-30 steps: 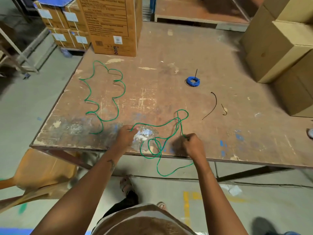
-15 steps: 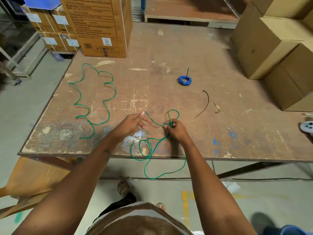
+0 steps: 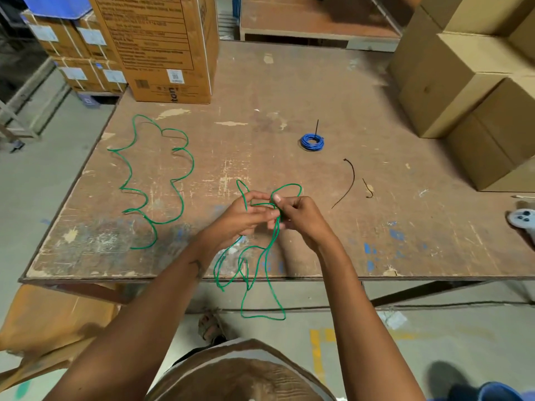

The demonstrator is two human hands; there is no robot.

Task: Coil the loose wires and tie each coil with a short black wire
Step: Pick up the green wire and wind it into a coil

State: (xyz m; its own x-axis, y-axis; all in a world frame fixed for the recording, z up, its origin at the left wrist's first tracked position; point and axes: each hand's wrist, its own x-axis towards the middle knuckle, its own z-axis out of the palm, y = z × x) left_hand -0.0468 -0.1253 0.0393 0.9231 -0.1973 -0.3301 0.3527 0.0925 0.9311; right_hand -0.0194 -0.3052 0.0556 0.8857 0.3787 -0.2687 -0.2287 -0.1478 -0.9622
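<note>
I am holding the green wire (image 3: 262,264) between both hands above the table's (image 3: 318,91) near edge: my left hand (image 3: 241,217) is curling round one strand, my right hand (image 3: 298,214) is pinching a loop just beside it. Long loops are dangling below my fingers. The blue coil (image 3: 312,142) and a short black wire (image 3: 347,180) are lying beyond my right hand.

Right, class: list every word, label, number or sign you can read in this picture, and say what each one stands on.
"ton", sideways, the end of a cut-off word: low on the front of the big cardboard box at the table's far left.
Printed block of lines on that box: too blurred to read.
Barcode sticker on it: unreadable.
White labels on the stacked cartons behind: too small to read.
Nothing else bears text.
</note>
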